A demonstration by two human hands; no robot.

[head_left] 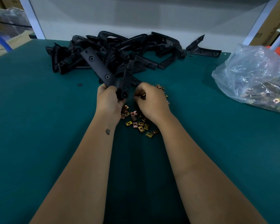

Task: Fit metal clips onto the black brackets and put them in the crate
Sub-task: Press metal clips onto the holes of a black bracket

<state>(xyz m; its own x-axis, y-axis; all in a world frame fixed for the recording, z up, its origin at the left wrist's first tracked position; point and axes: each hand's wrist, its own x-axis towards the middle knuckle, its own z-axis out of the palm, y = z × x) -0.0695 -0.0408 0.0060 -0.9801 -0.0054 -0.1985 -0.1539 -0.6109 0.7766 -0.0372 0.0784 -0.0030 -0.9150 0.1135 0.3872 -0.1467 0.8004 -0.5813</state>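
left hand (109, 101): fingers curled round black bracket (102, 70), lifted over green tabletop (39, 110) | right hand (150, 102): fingers pinching a metal clip (143, 96) just beside bracket's lower end | loose clips (140, 125) under both hands; bracket pile (120, 50) behind; plastic bag (255, 75) far right

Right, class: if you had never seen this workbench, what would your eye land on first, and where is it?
The two hands at centre: the left hand grips a black bracket raised over the green table, while the right hand pinches a metal clip. Behind them lies a tangled heap of brackets; loose clips are scattered beneath the wrists, and a clear plastic bag sits far right.
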